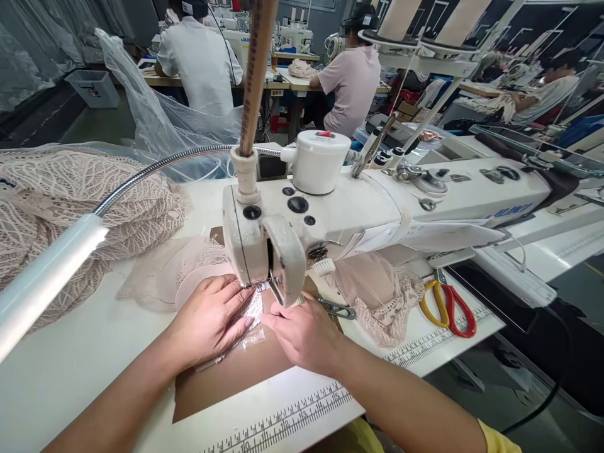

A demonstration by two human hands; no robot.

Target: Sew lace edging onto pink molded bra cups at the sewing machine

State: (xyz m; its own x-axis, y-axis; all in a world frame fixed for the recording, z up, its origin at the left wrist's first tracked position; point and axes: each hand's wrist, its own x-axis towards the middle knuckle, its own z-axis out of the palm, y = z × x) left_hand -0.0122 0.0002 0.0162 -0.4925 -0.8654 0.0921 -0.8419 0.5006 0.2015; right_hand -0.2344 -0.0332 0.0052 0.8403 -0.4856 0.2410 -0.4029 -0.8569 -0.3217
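Under the head of a white sewing machine [330, 214] lies a small piece of pale lace fabric [250, 309]. My left hand [212, 318] lies flat on it, fingers stretched toward the needle. My right hand [302, 330] is just right of the needle, fingers curled and pinching the lace's edge. A padded beige bra cup [372, 283] lies behind my right hand.
A heap of beige lace [56, 207] fills the table's left side. Scissors with red and yellow handles [448, 305] lie at the right, thread snips [337, 308] near the machine. A gooseneck lamp [47, 270] crosses the left. Other people sit sewing at tables behind.
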